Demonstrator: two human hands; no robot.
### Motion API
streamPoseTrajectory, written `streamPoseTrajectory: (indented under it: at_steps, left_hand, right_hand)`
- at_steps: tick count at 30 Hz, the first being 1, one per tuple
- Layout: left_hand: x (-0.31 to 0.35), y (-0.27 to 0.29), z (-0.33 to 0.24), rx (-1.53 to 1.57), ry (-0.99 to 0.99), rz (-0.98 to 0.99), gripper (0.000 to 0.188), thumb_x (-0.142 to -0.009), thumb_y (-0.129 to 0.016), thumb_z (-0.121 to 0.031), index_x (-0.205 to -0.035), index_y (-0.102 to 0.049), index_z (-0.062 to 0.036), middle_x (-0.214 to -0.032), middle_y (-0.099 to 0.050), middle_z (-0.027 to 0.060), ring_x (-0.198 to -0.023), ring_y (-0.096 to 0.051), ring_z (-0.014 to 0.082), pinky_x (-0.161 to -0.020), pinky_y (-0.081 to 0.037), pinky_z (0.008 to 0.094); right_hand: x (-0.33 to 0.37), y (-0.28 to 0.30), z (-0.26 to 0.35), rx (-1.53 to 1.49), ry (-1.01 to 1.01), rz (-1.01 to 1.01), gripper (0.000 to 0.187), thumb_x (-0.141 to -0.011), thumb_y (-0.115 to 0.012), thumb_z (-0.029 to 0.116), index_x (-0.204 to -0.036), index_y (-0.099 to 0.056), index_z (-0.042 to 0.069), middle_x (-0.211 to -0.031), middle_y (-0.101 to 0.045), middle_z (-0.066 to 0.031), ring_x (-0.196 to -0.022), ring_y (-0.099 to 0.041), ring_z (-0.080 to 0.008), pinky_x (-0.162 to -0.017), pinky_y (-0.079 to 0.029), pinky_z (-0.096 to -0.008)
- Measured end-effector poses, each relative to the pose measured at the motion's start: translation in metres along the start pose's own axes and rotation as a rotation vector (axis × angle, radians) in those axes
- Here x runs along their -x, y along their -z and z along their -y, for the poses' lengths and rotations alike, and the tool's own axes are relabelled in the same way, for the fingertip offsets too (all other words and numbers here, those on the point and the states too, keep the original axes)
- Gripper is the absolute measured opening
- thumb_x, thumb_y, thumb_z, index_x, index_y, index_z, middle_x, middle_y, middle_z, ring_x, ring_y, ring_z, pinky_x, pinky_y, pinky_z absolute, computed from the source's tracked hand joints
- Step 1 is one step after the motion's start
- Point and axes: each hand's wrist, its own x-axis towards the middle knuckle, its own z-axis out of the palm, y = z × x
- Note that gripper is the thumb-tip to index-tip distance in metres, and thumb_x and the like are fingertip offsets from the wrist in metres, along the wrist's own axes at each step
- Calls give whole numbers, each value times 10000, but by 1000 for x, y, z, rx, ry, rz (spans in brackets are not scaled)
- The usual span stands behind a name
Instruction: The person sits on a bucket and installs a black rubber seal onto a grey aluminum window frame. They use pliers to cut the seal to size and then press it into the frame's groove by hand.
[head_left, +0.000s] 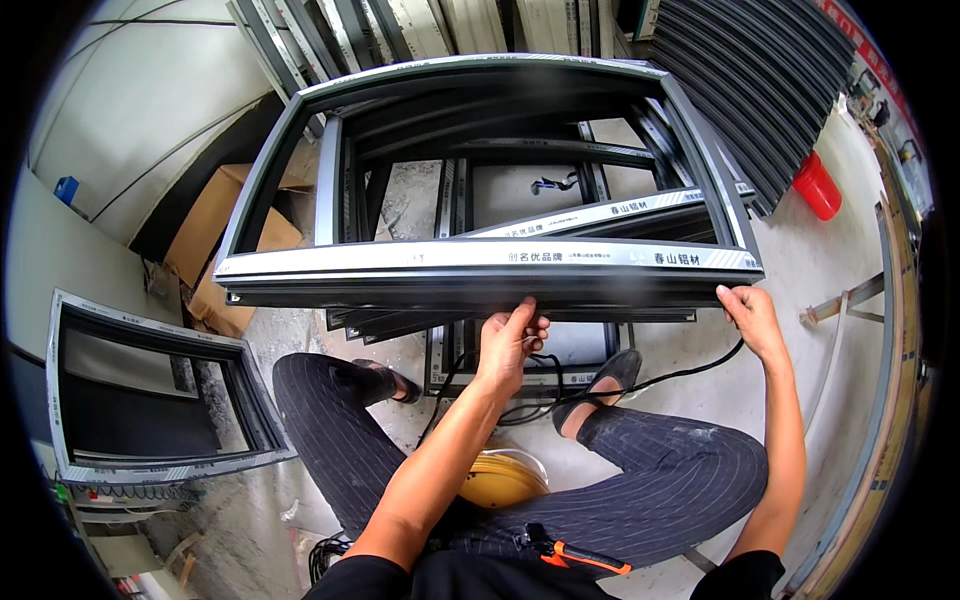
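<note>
A rectangular dark metal frame [480,258] with silver film on its faces lies uppermost on a stack of similar frames [600,210]. Its long axis runs left to right across the person's front, its short sides point away, and its near long side reaches past the left and right ends of the stack's near edge.

The left forearm slants up and rightward from below, between the knees, bringing the left hand [515,340] to the middle of the frame's near side. Its thumb points away against the dark lower edge and the fingers curl beneath; whether they pinch anything thin, I cannot tell. The right forearm rises more steeply, wrist bent inward, so the right hand [748,312] points leftward at the frame's near right corner. Its thumb and forefinger meet at the edge, the other fingers folded; what lies between them is hidden.

A black cord [670,375] curves from near the right wrist toward the floor by the right shoe [622,375].
</note>
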Motion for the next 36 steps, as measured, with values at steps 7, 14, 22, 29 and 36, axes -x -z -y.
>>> streamPoseTrajectory:
  at_steps: [7, 14, 22, 29, 36]
  left_hand:
    - [7, 60, -32, -86, -78, -138, 316, -907, -657, -352, -862, -601, -45, -814, -671, 76, -603, -599, 113, -522, -466, 227]
    - [22, 206, -124, 302, -196, -326, 252, -925, -635, -344, -779, -601, -142, -615, -578, -25, -456, -485, 31, -366, -354, 138]
    - [22, 196, -129, 339, -160, -455, 678, -847, -510, -718, -796, -612, -50, -584, -521, -25, -466, -471, 67, -422, -373, 158]
    - [21, 17, -10, -240, 204, 181, 573, -880, -645, -514, -1147, -610, -9, -862, -607, 29, -785, -582, 123, -680, -472, 261]
    - [-10, -31, 15, -119, 124, 196, 470, -916, -626, -438, -1023, -662, 18, -805, -644, 24, -687, -574, 87, -627, -465, 219]
  right_hand:
    - [3, -1, 1, 20, 24, 7, 517, -929, -601, 393, -561, -523, 39, -504, -431, -2, -510, -385, -93, -495, -319, -304]
    - [3, -7, -11, 46, 39, 28, 518, -925, -605, 391, -564, -533, 27, -498, -450, -24, -511, -417, -105, -508, -351, -314]
    - [2, -4, -8, 32, 64, 16, 519, -926, -596, 401, -581, -541, 17, -517, -472, -38, -518, -432, -117, -520, -363, -321]
    - [-1, -3, -5, 62, 37, 63, 520, -917, -593, 428, -616, -584, 4, -533, -503, -50, -531, -463, -130, -543, -390, -324]
    - [3, -3, -5, 76, 53, 71, 513, -913, -597, 432, -638, -621, -1, -548, -550, -70, -525, -506, -165, -543, -411, -335]
